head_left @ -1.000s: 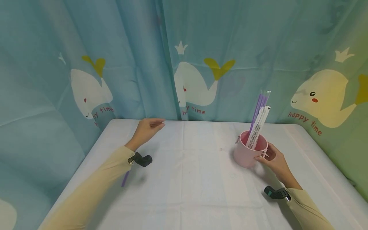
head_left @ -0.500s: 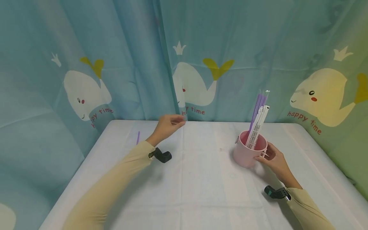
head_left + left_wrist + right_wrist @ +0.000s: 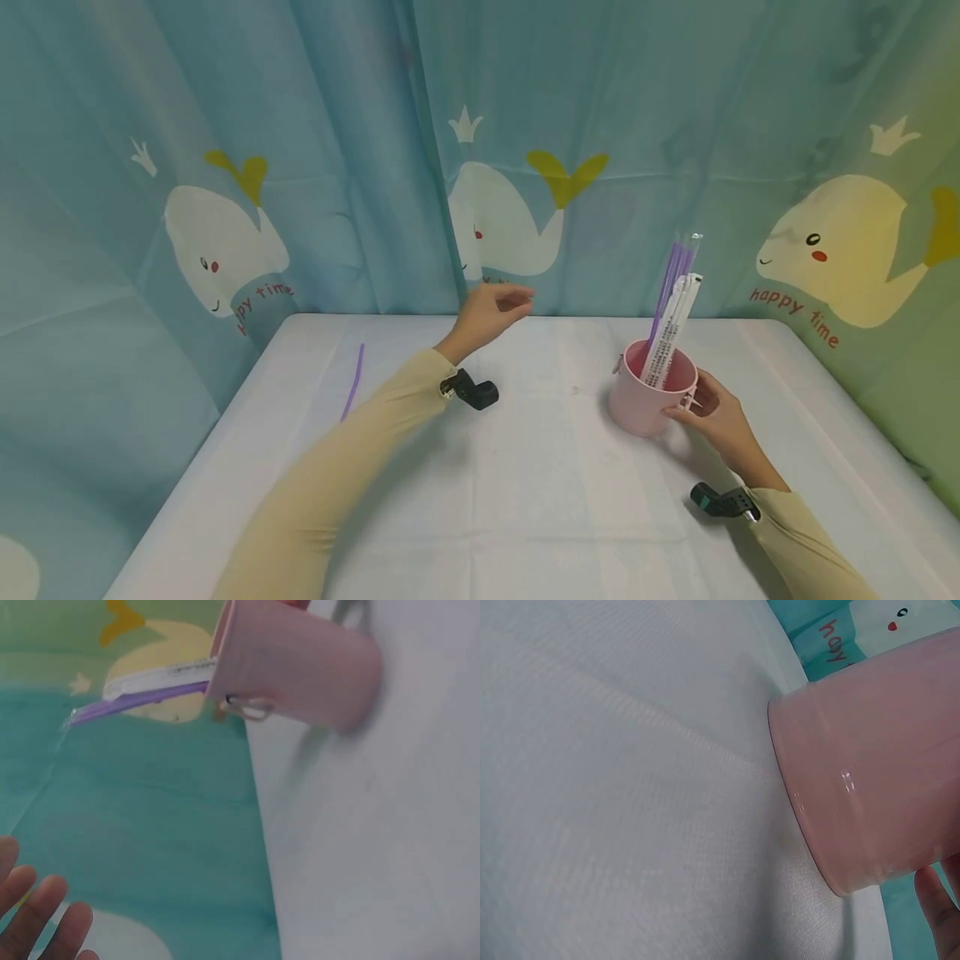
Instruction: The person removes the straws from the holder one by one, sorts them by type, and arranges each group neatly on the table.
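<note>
My right hand [image 3: 723, 425] holds the side of a small pink bucket [image 3: 637, 411] near its handle lug, at the right of the table. In the right wrist view fingertips [image 3: 932, 896] lie against the bucket's wall. Purple straws in a clear wrapper [image 3: 675, 271] and a slim white printed packet [image 3: 670, 333] lean upright out of the bucket. My left hand [image 3: 489, 315] is raised over the far middle of the table, its fingers loosely bent with nothing visible between them. Behind the left forearm a single purple straw [image 3: 354, 382] lies on the table, its near end partly hidden by the sleeve.
A white cloth covers the table [image 3: 540, 500]. Close behind it and along both sides hangs a blue-green curtain [image 3: 360, 125] with whale prints. Black cameras [image 3: 477, 392] sit on both wrists.
My left hand has moved rightward and slightly up, toward the bucket, uncovering the purple straw on the left. My right hand and the bucket stay in place.
</note>
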Available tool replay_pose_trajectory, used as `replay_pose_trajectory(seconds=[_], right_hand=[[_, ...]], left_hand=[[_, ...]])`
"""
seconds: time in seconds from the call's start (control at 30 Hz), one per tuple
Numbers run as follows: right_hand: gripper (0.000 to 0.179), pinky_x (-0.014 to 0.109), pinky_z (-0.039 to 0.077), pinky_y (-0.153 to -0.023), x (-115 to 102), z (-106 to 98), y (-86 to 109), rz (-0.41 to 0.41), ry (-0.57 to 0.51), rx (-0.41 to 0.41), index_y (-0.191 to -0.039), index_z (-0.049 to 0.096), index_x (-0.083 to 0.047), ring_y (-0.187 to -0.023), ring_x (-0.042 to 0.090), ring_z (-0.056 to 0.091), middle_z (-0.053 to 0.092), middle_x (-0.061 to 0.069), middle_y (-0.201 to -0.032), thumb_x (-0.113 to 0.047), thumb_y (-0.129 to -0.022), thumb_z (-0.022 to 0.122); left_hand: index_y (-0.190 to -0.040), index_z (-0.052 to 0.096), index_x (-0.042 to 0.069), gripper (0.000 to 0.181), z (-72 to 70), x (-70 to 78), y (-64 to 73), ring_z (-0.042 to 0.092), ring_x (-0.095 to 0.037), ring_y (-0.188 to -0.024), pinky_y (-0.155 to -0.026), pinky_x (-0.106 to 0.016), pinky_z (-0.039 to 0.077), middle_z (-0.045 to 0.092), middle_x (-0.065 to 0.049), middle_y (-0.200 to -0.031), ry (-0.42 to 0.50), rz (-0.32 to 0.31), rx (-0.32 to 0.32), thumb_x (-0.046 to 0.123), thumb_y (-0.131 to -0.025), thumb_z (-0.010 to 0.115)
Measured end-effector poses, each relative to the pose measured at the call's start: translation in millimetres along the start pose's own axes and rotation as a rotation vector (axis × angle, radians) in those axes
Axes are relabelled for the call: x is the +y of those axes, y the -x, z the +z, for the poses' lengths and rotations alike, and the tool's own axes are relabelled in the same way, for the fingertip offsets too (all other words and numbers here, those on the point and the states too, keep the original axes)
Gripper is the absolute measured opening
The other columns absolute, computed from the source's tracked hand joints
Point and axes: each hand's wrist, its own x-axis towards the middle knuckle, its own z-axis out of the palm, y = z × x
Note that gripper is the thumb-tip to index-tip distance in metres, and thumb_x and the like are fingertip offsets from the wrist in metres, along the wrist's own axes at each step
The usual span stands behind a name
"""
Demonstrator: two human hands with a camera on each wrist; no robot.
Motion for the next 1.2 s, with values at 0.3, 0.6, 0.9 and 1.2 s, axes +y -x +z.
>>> replay_pose_trajectory(seconds=[0.3,0.6,0.9,1.2], right_hand=[[0.078,-0.001,0.041,-0.081,-0.3,-0.6,-0.4,0.023,0.011,-0.002,-0.145,0.028,-0.002,-0.098,-0.021,0.044,0.044,-0.022,-0.119,-0.016,-0.083,0.072],[0.075,0.0,0.042,-0.082,2.7,0.9,-1.1,-0.005,-0.027,-0.002,-0.143,0.031,0.0,-0.098,-0.015,0.048,0.046,-0.028,-0.111,-0.014,-0.082,0.073],[0.072,0.002,0.044,-0.083,2.9,3.5,-2.3,-0.061,-0.083,0.013,-0.14,0.033,0.005,-0.098,-0.015,0.051,0.05,-0.026,-0.11,-0.004,-0.08,0.072],[0.073,0.001,0.043,-0.082,2.6,2.8,-2.3,-0.047,-0.071,0.014,-0.141,0.033,0.004,-0.098,-0.015,0.051,0.049,-0.026,-0.11,-0.006,-0.081,0.072]], left_hand=[[-0.117,0.066,0.011,0.028,27.6,22.5,-28.2,0.066,-0.018,-0.099,-0.08,-0.025,0.054,0.071,-0.007,-0.109,-0.024,0.034,-0.027,0.02,-0.091,0.063],[-0.116,0.067,0.012,0.027,58.6,40.0,-51.8,0.066,-0.015,-0.097,-0.079,-0.018,0.052,0.071,-0.004,-0.109,0.003,0.036,-0.069,0.021,-0.091,0.063],[-0.113,0.068,0.011,0.025,90.4,49.1,-67.5,0.067,-0.016,-0.095,-0.075,-0.013,0.05,0.072,-0.005,-0.104,-0.005,0.055,-0.087,0.02,-0.09,0.064],[-0.112,0.069,0.013,0.023,111.1,57.2,-76.4,0.065,-0.013,-0.098,-0.073,-0.012,0.049,0.072,-0.002,-0.105,-0.039,0.023,-0.13,0.022,-0.091,0.062]])
